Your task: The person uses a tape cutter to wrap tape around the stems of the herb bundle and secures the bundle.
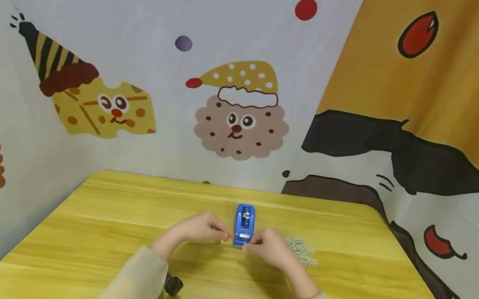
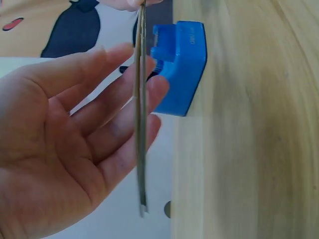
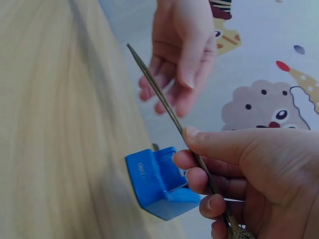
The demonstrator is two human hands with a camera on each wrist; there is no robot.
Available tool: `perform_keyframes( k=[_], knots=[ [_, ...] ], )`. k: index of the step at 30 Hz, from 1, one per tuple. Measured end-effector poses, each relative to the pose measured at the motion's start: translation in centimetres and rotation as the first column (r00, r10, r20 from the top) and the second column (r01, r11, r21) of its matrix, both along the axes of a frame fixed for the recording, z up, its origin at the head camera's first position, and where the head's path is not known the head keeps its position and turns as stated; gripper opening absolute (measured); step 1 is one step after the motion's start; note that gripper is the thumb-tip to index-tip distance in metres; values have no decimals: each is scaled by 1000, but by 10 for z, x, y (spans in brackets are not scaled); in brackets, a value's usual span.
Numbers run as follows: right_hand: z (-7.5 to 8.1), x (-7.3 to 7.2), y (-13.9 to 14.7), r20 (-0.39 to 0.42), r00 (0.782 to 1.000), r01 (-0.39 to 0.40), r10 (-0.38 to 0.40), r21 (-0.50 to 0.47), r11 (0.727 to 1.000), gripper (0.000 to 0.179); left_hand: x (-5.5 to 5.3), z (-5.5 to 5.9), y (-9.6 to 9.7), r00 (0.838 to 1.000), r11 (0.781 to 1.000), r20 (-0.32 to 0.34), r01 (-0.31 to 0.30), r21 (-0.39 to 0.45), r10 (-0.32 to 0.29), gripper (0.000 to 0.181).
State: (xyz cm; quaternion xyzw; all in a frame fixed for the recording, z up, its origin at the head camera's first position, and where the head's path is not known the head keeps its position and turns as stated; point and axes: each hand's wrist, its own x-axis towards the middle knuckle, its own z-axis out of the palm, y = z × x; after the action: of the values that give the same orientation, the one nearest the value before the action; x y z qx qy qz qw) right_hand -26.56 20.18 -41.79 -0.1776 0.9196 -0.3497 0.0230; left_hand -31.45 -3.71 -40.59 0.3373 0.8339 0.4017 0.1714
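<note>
My right hand (image 1: 273, 248) pinches a thin bundle of dried grass stalks (image 3: 164, 97) between thumb and fingers. Their pale seed heads (image 1: 302, 251) stick out on the right, beyond that hand. The bare stems (image 2: 141, 129) reach leftward past my left hand (image 2: 75, 129). That hand has its fingers spread and loosely bent close to the stems, with thumb and fingertips apart; whether a fingertip touches them I cannot tell. Just behind the stems stands a blue tape dispenser (image 1: 244, 225) with a roll of tape in it, its cutting end facing me.
The wooden table (image 1: 130, 236) stretches around the hands to its far edge. A cartoon-printed cloth (image 1: 143, 58) hangs behind and beside it. Black wrist cameras (image 1: 173, 285) are strapped near both beige sleeves (image 1: 133, 281).
</note>
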Motion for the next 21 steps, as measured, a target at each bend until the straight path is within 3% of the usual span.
perform_keyframes(
  k=[2,5,12,21],
  knots=[
    [3,1,1,5,1000,15,-15,-5,1000,21,4,2,-2,999,999,-10,46,-26,-46,22],
    [6,2,3,12,999,33,-33,-16,999,24,10,4,-4,998,997,-12,68,-44,-68,25],
    [15,5,5,18,998,56,-56,-16,998,23,20,7,-6,999,999,-3,36,-37,-37,28],
    [25,7,7,3,1000,6,-6,4,1000,19,27,10,-6,998,998,-66,21,-54,-24,36]
  ],
)
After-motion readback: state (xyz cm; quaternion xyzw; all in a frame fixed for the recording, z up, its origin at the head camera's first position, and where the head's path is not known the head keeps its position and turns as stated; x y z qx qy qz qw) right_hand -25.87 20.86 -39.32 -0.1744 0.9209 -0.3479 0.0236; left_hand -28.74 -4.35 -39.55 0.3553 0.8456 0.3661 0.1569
